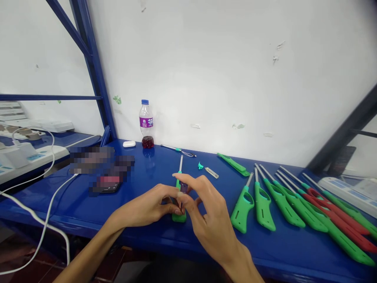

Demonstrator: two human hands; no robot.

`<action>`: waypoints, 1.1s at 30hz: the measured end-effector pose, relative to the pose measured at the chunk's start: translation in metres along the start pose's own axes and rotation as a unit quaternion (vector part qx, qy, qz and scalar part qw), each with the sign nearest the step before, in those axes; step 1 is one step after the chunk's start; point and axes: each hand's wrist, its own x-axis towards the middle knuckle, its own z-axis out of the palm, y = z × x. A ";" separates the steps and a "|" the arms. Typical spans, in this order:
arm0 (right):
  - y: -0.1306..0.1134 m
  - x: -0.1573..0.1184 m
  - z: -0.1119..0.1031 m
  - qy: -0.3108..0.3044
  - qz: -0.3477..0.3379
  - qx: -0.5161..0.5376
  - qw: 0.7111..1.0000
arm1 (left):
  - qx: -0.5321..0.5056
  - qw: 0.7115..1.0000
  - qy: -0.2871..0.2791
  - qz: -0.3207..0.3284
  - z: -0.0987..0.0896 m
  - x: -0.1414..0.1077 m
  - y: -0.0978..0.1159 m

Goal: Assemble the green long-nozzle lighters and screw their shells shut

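Near the table's front edge, a green lighter shell [179, 218] with a metal tube lies pointing toward the wall, partly hidden by my hands. My right hand [210, 212] pinches a small dark purple block [183, 188] between thumb and fingers, just over the shell. My left hand [153, 204] is closed, its fingertips pressed together beside the block; what they grip is hidden, though something thin and dark shows near them. Farther back lie a green half shell [234, 164], a small turquoise trigger [200, 166], a clear narrow tank [211, 172] and a metal rod with wires [178, 149].
Several finished-looking green lighters [264, 208] and red ones [344, 212] lie in a row at right. A drink bottle [146, 127] and a white case [129, 144] stand by the wall. Blurred phones [110, 186], white cables [50, 208] and power strips [350, 196] flank the table.
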 end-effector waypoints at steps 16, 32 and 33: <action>-0.010 0.001 -0.013 -0.006 0.003 0.041 0.999 | 0.001 1.000 -0.019 0.020 0.000 0.001 -0.009; -0.004 0.005 -0.015 0.001 -0.009 0.059 0.998 | 0.003 0.999 -0.017 -0.050 0.001 0.002 0.001; -0.004 0.005 -0.013 0.014 -0.007 0.060 0.998 | 0.003 0.999 -0.016 -0.051 0.001 0.001 0.001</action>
